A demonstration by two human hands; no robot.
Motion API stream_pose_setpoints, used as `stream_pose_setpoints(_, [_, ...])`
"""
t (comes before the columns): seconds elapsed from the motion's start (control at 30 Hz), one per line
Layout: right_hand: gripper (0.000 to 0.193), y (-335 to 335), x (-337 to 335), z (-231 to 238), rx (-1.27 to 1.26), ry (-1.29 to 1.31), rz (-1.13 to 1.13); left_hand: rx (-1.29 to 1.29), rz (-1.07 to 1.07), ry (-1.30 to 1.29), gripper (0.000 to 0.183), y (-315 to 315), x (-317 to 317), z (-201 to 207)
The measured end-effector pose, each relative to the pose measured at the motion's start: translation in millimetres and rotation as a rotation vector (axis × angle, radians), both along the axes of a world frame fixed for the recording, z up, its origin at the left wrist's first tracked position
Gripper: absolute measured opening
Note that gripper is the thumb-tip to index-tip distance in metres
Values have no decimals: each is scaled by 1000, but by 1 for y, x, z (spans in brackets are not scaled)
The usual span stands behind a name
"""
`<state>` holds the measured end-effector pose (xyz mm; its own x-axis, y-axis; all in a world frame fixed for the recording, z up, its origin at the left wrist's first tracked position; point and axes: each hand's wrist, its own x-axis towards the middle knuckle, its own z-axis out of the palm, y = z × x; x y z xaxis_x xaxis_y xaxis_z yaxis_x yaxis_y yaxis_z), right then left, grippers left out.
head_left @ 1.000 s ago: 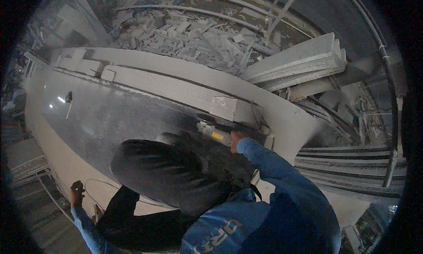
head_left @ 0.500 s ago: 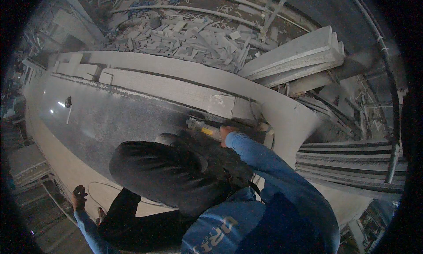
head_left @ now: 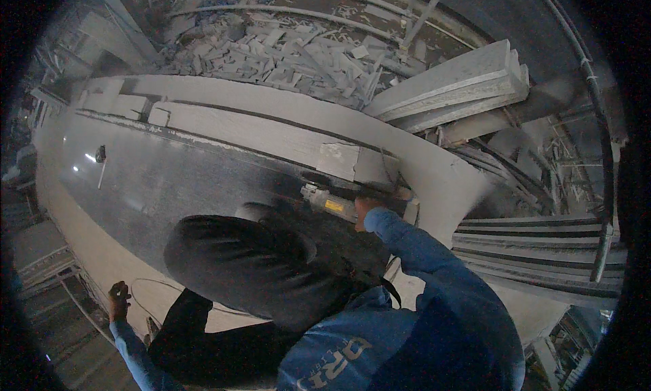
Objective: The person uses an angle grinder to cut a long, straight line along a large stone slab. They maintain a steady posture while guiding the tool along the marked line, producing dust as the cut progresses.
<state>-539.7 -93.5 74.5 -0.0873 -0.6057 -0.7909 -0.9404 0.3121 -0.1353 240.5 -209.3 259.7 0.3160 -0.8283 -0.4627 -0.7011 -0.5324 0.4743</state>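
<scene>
My right hand (head_left: 366,212) is closed round the rear of an angle grinder (head_left: 332,204), a grey tool with a yellow label. The grinder's head lies along the far edge of a dark polished stone slab (head_left: 203,181), beside a strip of pale stone (head_left: 251,131); its disc is hard to make out. Out to the left, my left hand (head_left: 119,299) hangs free past my knee, fingers loosely bent and apart, nothing visible in it. My bent legs in dark trousers (head_left: 237,255) cover part of the slab.
A small dark object (head_left: 101,152) with a thin white stick lies on the slab's left. Behind the dusty bench (head_left: 434,167) is a heap of broken stone offcuts (head_left: 291,59). Long stone beams (head_left: 447,86) and stacked slabs (head_left: 536,242) stand right. A cable (head_left: 146,282) loops near my left hand.
My right hand and the grinder have shifted a little to the right and slightly nearer along the slab's edge. My left hand stays in about the same place.
</scene>
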Motion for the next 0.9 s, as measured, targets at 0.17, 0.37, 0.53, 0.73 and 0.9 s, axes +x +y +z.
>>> stream_pose_setpoints(0.17, [63, 0, 4, 12, -48, -10, -11, 48, 34, 63, 37, 8, -10, 3])
stream_pose_setpoints(0.37, [63, -31, 34, -22, -142, -11, -1, 23, 16, 76, 35, 3, -9, 8])
stream_pose_setpoints(0.53, [71, -45, 31, -19, 28, -67, -19, -5, -23, 33, 37, -9, -20, 1])
stream_pose_setpoints(0.73, [70, -12, 8, 4, 38, 2, 47, -13, 32, 146, 41, -6, -5, -2])
stream_pose_setpoints(0.9, [70, 9, -2, 12, -85, 53, 55, 32, -81, -71, 39, 5, -8, -3])
